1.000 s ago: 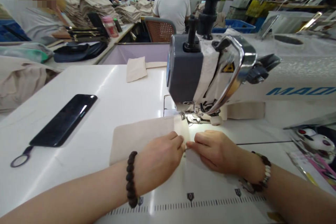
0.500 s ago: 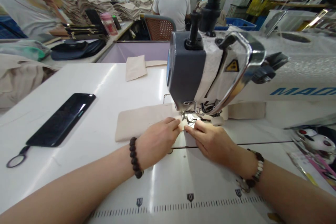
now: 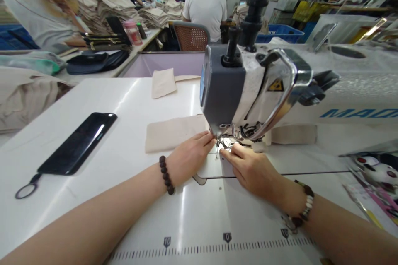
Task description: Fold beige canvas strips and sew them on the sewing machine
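Our left hand [image 3: 189,155] lies flat on the right end of a beige cloth piece [image 3: 169,133], fingers pressed together and stretched out, their tips just beside the needle foot [image 3: 222,140] of the sewing machine [image 3: 222,91]. A string of dark beads [image 3: 166,175] circles that wrist. Our right hand [image 3: 248,167] comes in from the other side, knuckles bent and fingers drawn close, with the forefinger tip at the cloth's edge right in front of the foot. We cannot tell whether it pinches the edge or only presses down on it. A bracelet of dark and white beads [image 3: 304,210] sits on this wrist.

The cloth piece lies flat on the white table [image 3: 124,103]. Its long side runs leftward from the machine and its right end is tucked under the machine head, between our two hands. The light under the head falls on the spot where the fingertips meet.

Along the near edge of the table runs a printed ruler [image 3: 226,245]. To the left, well apart from the cloth, a black phone [image 3: 79,143] lies face up with a ring strap [image 3: 26,191] at its near end. A second beige piece [image 3: 163,83] rests at the far edge of the table. Beyond it a person in a white shirt [image 3: 205,6] sits on a chair [image 3: 190,35] with their back to us, and stacks of folded cloth [image 3: 115,6] fill the bench on the left.
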### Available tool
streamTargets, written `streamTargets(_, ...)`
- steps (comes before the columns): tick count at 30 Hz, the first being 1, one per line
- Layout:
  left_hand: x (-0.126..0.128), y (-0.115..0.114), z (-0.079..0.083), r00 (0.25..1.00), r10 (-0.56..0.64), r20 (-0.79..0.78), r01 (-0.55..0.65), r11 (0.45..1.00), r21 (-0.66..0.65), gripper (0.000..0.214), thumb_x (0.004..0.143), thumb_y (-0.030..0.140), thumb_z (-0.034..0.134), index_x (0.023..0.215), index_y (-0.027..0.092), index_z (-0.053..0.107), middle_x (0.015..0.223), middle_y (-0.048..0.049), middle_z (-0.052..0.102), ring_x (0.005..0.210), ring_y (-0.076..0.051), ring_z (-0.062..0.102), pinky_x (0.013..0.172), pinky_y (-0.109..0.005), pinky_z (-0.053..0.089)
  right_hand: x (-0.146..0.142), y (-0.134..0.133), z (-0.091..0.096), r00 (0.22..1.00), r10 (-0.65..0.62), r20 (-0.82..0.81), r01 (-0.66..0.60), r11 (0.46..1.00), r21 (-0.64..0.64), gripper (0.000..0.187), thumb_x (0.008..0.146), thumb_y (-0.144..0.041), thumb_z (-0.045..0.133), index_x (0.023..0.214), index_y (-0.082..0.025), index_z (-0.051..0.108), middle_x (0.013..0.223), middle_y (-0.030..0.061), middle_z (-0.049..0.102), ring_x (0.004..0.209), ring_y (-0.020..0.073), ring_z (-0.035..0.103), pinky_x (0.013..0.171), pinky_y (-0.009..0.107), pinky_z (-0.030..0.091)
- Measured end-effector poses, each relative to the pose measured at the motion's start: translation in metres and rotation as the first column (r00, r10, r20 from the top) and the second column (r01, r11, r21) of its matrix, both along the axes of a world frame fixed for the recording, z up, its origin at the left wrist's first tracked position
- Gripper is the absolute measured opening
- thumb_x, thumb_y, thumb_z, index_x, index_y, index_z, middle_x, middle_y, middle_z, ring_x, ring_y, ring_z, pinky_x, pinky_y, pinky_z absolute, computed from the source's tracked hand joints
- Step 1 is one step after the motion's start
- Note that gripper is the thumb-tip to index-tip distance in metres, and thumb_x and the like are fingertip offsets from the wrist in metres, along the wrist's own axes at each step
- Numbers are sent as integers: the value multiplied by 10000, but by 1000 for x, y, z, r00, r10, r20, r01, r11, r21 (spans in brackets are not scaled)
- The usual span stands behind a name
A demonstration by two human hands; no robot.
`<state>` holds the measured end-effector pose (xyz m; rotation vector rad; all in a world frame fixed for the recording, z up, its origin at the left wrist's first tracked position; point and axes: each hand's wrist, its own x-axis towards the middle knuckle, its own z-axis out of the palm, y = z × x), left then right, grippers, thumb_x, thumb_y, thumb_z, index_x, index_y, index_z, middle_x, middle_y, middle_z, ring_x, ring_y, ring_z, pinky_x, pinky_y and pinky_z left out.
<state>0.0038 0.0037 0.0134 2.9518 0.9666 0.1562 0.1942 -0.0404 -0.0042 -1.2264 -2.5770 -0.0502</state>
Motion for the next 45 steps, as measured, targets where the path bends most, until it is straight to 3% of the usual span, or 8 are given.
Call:
streamTargets(12,-8,-7,9,905,366,-219,-357,931,78,332,865,37,292,1138,50,481,1066,-199,561,992,-273,566,791,-404,475,3,0,-3,1000,12,21,-11,999,-52,396,766,-52,408,1126,-103,566,921,112,589,722,154,558,652,258,446)
streamTargets(17,-56,16,62,796,604,-31,-605,792,-80,548,814,63,333,1353,46,234,866,-122,636,811,-245,618,715,-381,482,5,0,-1,1000,20,17,-18,995,-97,400,780,-60,411,1155,-101,545,945,111,584,776,161,561,707,268,457)
streamTargets(20,-80,21,82,742,598,303,-430,772,-469,506,832,139,283,1334,70,286,915,-34,625,926,-211,586,813,-359,432,5,-1,2,1000,26,13,-25,996,-84,383,791,-69,403,1144,-108,546,918,98,578,774,157,553,699,260,456)
streamTargets(23,-84,11,68,651,634,418,-280,712,-644,492,795,217,397,1264,67,382,993,-95,633,878,-202,613,777,-355,489,4,-2,4,999,39,17,-38,997,-73,370,776,-44,401,1106,-100,559,867,88,576,762,153,546,677,243,449)
streamTargets(27,-69,-19,28,721,611,328,-501,786,-363,418,755,171,502,1161,72,488,1266,-201,464,1106,-291,498,913,-486,423,4,-2,5,999,34,-4,-34,998,-59,348,786,-41,395,1079,-105,571,852,85,576,745,150,539,667,242,437)
streamTargets(30,-47,-43,13,973,202,112,-183,970,-159,252,863,132,399,1045,128,573,1191,-134,532,1060,-230,527,905,-422,452,4,-2,4,999,31,-34,-33,997,-67,326,806,-56,390,1064,-116,580,828,74,566,730,151,530,658,247,424)
streamTargets(33,-23,-52,10,1000,-9,-20,8,999,-48,217,892,133,392,997,98,578,1071,-129,580,998,-216,551,858,-375,484,6,-4,4,994,66,-90,-71,996,-58,287,843,-87,364,1009,-124,595,798,68,553,728,147,514,659,244,409)
streamTargets(45,-5,-14,-12,998,43,47,-43,999,11,249,895,194,428,1066,28,501,1174,-155,503,1145,-243,453,977,-361,410,7,-6,2,986,162,-34,-163,986,-27,283,871,-139,331,945,-122,604,731,50,522,626,142,435,590,264,337)
